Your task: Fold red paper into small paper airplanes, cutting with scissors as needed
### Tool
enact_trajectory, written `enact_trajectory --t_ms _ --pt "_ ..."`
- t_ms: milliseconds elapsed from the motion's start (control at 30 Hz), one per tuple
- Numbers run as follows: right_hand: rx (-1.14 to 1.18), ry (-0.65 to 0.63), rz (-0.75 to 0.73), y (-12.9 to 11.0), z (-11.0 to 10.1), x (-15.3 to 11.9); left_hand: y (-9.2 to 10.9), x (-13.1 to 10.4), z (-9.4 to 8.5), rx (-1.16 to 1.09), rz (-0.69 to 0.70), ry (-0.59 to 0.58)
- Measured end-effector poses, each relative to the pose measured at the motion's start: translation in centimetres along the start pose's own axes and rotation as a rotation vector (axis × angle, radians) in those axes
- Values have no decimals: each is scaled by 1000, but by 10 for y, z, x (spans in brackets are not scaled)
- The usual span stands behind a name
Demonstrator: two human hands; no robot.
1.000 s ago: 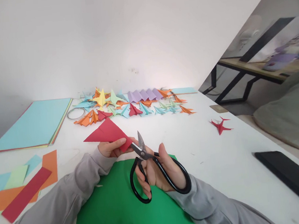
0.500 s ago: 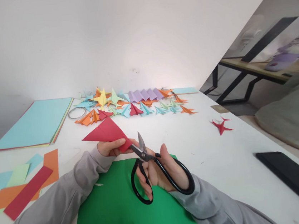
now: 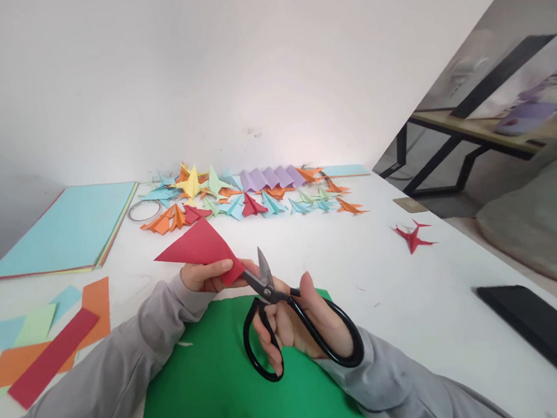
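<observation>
Between the thumb and fingers of my left hand [image 3: 210,275] is a folded red paper [image 3: 197,244], its long point toward the left. My right hand [image 3: 306,320] is in the handles of black-handled scissors [image 3: 268,292], fingers through one loop and thumb at the other. The scissor blades are apart; the lower one meets the red paper's right end, and the upper one points upward, free of the paper. Both hands are above a green sheet [image 3: 238,388] on the white table.
Folded paper figures [image 3: 252,205] line the wall. At the left are large sheets [image 3: 64,227], a wire ring [image 3: 144,210] and coloured strips [image 3: 54,359]. A red paper figure [image 3: 413,236] and a black flat object [image 3: 539,333] lie at the right.
</observation>
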State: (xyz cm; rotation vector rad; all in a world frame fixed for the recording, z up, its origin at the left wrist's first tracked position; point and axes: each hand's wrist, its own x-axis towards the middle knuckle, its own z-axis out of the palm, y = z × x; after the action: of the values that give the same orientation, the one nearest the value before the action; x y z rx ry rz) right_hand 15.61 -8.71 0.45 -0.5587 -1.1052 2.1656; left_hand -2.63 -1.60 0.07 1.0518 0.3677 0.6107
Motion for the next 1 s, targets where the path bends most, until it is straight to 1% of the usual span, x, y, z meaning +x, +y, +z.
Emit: enact_trajectory --t_ms 133,233,367,467,567,767,900,1000 --pt "0 12 -15 0 1 0 -3 -1 -1 -15 16 39" --pt "-5 -3 -23 1 1 0 -3 -2 0 -19 26 54" --pt "12 -40 -41 1 1 0 0 -2 0 1 17 13" --pt "21 -36 -41 0 1 0 2 -2 -1 14 4 -26" --pt "26 -36 -40 0 2 0 2 -2 -2 4 12 -32" --pt "56 -87 -45 -2 0 0 1 -2 -2 -20 34 -64" --pt "60 -71 -67 1 -1 0 -1 0 -2 -24 47 -33" --pt "72 -37 -80 2 -2 1 -3 3 -3 12 37 -41"
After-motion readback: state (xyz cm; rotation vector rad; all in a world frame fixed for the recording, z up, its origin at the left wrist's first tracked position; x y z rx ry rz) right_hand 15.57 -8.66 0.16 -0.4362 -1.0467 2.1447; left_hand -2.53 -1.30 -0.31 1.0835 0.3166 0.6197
